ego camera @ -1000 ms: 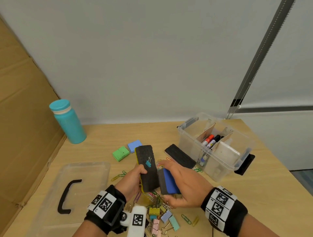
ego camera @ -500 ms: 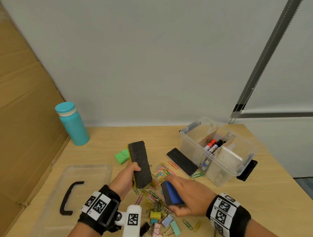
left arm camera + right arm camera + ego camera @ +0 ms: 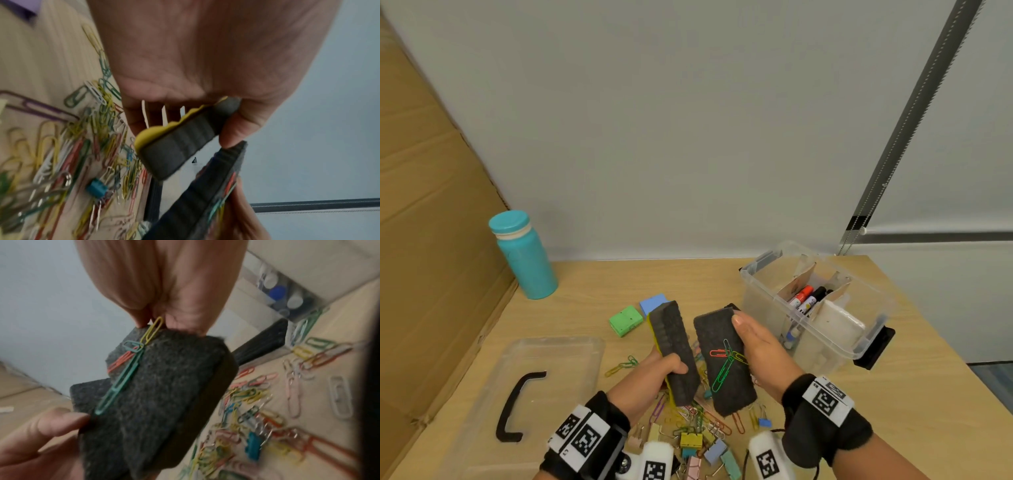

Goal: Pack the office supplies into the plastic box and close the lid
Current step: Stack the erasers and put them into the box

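My left hand [image 3: 671,368] grips a felt eraser with a yellow back [image 3: 676,356] above the table; it also shows in the left wrist view [image 3: 176,151]. Beside it, my right hand [image 3: 750,346] holds a second eraser [image 3: 722,377] felt side up. Red, green and yellow paper clips [image 3: 726,359] cling to that felt, as the right wrist view [image 3: 127,369] shows. The clear plastic box [image 3: 763,308] stands open at the right, with markers [image 3: 804,296] between cardboard dividers. Its lid [image 3: 558,370] with a black handle lies at the left.
A heap of coloured paper clips [image 3: 688,421] and binder clips [image 3: 691,440] lies under my hands. Green [image 3: 625,320] and blue [image 3: 652,303] blocks sit behind the erasers. A teal bottle [image 3: 524,257] stands at the back left by a cardboard wall.
My right hand has lifted its eraser from low over the clip heap and turned it felt side up, with clips stuck to it. The left hand still holds its eraser.
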{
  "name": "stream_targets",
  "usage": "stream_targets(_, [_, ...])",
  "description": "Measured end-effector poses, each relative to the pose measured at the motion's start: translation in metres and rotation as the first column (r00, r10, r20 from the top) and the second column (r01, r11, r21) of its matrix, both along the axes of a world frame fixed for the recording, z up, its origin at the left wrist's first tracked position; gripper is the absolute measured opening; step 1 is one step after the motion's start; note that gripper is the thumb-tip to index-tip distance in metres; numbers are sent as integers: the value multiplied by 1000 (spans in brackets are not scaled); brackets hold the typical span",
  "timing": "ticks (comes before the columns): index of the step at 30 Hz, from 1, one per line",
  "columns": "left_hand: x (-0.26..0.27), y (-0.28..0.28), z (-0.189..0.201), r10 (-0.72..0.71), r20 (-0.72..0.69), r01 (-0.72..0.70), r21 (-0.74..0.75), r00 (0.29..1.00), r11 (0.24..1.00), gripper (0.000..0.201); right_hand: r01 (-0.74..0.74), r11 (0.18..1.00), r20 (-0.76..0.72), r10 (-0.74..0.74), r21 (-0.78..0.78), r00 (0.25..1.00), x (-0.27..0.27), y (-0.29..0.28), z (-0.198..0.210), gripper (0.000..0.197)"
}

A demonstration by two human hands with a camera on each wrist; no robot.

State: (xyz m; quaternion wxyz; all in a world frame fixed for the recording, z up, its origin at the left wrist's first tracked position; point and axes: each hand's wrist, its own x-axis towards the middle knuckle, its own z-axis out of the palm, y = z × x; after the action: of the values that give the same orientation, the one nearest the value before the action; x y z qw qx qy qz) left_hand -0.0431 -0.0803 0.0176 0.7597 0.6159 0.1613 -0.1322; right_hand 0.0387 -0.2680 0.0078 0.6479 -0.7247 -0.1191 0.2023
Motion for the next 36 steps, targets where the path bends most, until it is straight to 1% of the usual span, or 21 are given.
stream_targets(1, [-1,-4,1,0,3,0,-40,1000,999,68,11,999,-50,-9,44,999,-2,4,0,71])
stream_targets(2, [-2,-8,2,-1,4,1,-75,1000,997,67,27,996,-96,-18,90,995,-5,9,4,64])
stream_targets(4, [-2,-14,3,-7,16,9,-121,1000,993,70,64,981,-154,-36,184,987,-10,19,11,41])
stream_targets(5, [-2,-15,3,-11,25,14,-126,1000,992,67,54,972,-166,-15,229,986,-11,23,12,35])
stream_targets(7, [-3,-16,4,-26,45,31,-113,999,993,55,13,957,-165,36,291,986,-13,29,13,33])
stream_targets(9, [-4,-14,4,-29,49,35,-127,998,991,49,-12,951,-158,63,309,985,-14,34,15,32])
stream_targets(12, [-6,-11,-1,2,34,4,-178,999,984,57,-9,968,-147,48,252,988,-13,35,13,32])
stream_targets(13, [-7,-11,-2,16,27,-10,-189,1000,982,54,-25,976,-126,53,214,991,-13,34,12,32])
stream_targets(14, [-8,-11,-3,25,22,-20,-199,999,980,45,-53,988,-69,64,145,996,-14,33,11,32])
stream_targets(16, [-9,-12,-4,43,21,-37,-223,999,974,23,-99,993,109,105,-59,989,-15,31,10,33])
stream_targets(17, [-10,-13,-4,53,23,-46,-239,998,970,15,-107,985,187,132,-138,973,-16,30,10,34])
stream_targets(18, [-10,-13,-3,55,28,-46,-260,998,964,13,-113,976,236,156,-184,959,-17,28,11,36])
stream_targets(20, [-9,-12,0,67,40,-52,-303,997,952,18,-102,972,298,163,-210,940,-21,24,14,37])
stream_targets(22, [-6,-8,3,117,54,-90,-359,992,929,28,-36,979,370,110,-201,922,-28,18,14,34])
stream_targets(24, [-3,-3,5,143,58,-108,-404,988,909,35,20,981,403,62,-195,913,-33,14,13,21])
stream_targets(26, [-2,-1,7,129,55,-97,-401,990,911,34,45,976,399,44,-213,916,-34,11,8,9])
stream_targets(29, [-2,0,7,139,46,-111,-388,989,915,37,76,949,401,56,-305,914,-31,3,-1,7])
stream_targets(31, [-2,1,5,143,46,-114,-390,989,914,35,101,904,440,102,-416,892,-30,-3,-6,7])
stream_targets(32, [-3,1,5,142,42,-115,-386,989,915,32,119,893,463,109,-435,879,-31,-4,-6,6])
stream_targets(34, [-3,0,3,138,32,-117,-367,990,923,27,121,920,490,84,-372,868,-35,-3,0,8])
stream_targets(36, [-3,-3,1,115,25,-99,-350,993,932,31,98,956,489,53,-278,871,-37,3,7,16])
